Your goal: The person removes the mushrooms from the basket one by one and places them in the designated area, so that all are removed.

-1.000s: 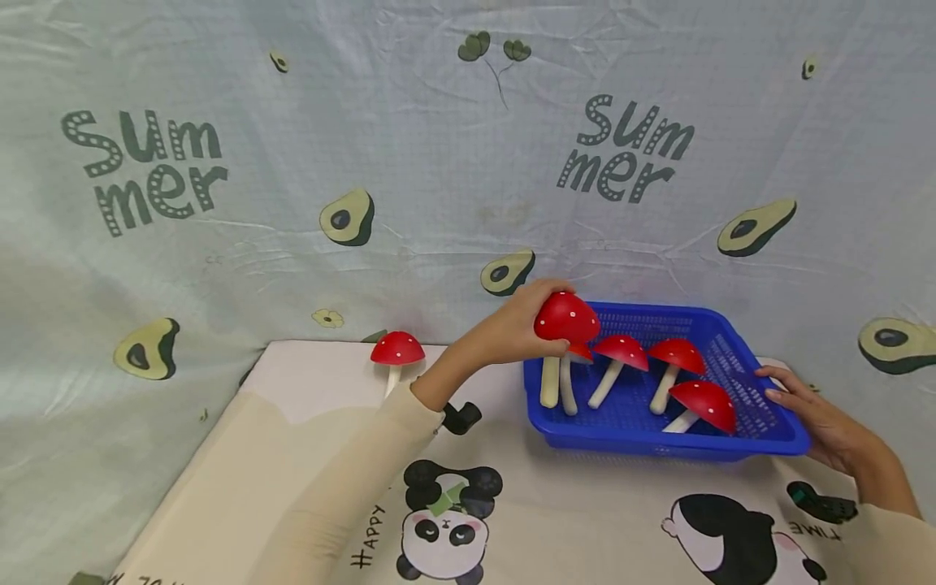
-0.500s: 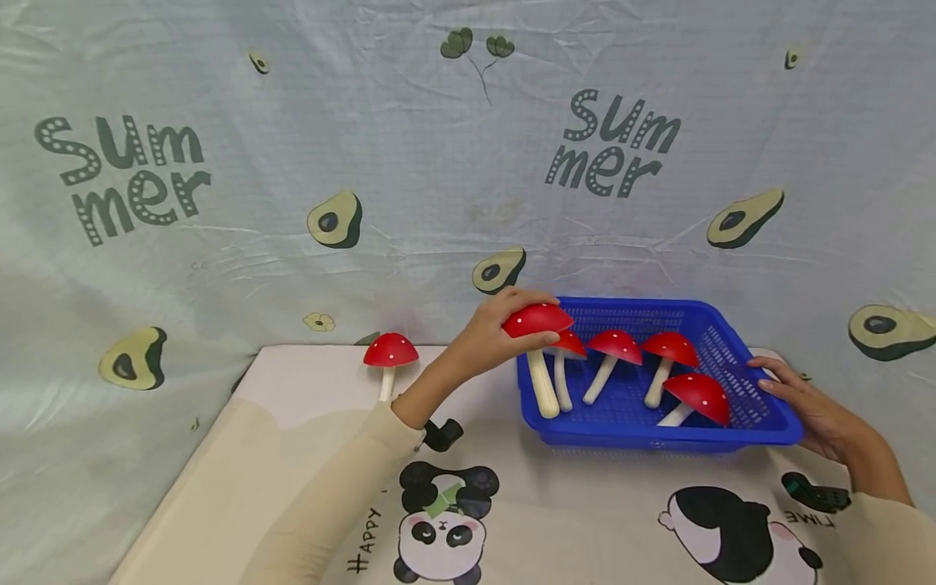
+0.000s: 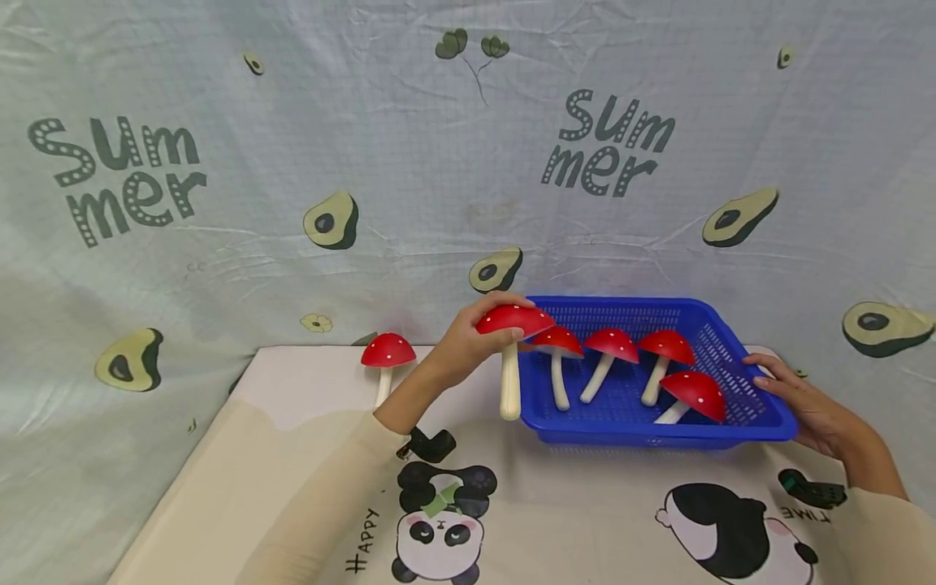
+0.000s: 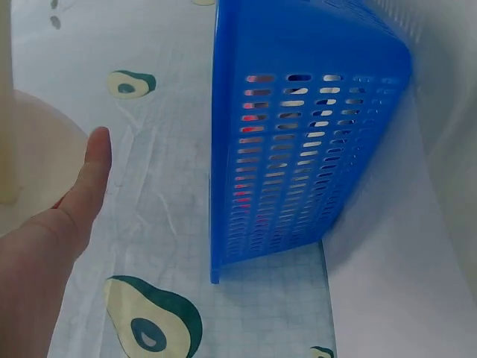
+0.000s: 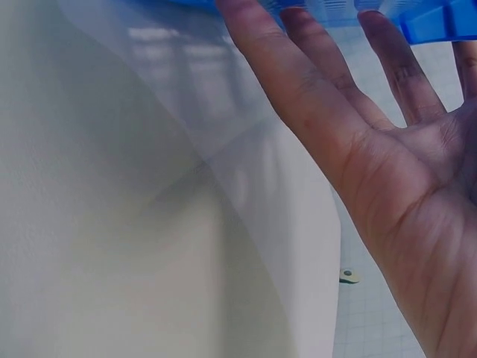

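Note:
My left hand holds a toy mushroom by its red, white-dotted cap, stem hanging down. It is just off the left side of a blue plastic basket. Several similar red-capped mushrooms lie in the basket, one of them a mushroom near its front right. At the basket's right rim, my right hand grips the edge with its fingertips over it. The left wrist view shows the held mushroom's pale cap underside beside the thumb. In the right wrist view, the right fingers reach up to the blue plastic.
Another red-capped mushroom stands at the back left of the table, partly behind my left forearm. The table wears a cream cloth printed with pandas. A pale curtain with avocado prints hangs right behind it.
My left hand has moved left with the mushroom, out from over the basket to beside its left edge. My right hand stays at the basket's right rim. The view has shifted slightly.

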The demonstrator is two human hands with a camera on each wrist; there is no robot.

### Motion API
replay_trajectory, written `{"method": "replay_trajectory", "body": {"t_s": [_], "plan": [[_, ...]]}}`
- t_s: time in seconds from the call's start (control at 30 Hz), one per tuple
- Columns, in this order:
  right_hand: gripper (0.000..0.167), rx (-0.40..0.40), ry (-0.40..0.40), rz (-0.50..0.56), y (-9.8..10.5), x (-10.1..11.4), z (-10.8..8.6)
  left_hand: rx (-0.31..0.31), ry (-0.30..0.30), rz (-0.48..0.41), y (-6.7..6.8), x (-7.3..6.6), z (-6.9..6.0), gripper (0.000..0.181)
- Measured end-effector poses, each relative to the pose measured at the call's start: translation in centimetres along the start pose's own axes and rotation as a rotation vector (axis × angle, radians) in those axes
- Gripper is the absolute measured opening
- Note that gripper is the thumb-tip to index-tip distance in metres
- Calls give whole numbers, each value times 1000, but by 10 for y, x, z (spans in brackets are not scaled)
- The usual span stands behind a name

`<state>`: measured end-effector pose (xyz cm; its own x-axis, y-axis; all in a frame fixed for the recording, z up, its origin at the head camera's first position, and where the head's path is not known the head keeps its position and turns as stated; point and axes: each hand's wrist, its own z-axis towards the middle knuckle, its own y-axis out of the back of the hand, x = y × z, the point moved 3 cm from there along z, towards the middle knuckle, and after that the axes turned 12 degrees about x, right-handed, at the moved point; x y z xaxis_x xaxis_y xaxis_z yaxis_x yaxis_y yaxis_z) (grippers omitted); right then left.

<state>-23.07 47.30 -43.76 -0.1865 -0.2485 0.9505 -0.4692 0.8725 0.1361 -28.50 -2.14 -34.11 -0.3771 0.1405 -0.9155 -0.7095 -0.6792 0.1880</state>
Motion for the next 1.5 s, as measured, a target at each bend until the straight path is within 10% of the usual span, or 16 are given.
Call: {"method": "replay_trajectory", "body": {"t_s": [0.53, 0.83, 1.5], "plan": [[35, 17, 4, 4, -1, 2, 0, -22, 25, -282, 12, -3, -20, 46], [37, 38, 21, 4, -2, 2, 0, -124, 210, -43, 34, -4, -43, 73], [38, 30, 21, 27, 0, 2, 0, -114, 333, 202, 73, 9, -81, 60]]}}
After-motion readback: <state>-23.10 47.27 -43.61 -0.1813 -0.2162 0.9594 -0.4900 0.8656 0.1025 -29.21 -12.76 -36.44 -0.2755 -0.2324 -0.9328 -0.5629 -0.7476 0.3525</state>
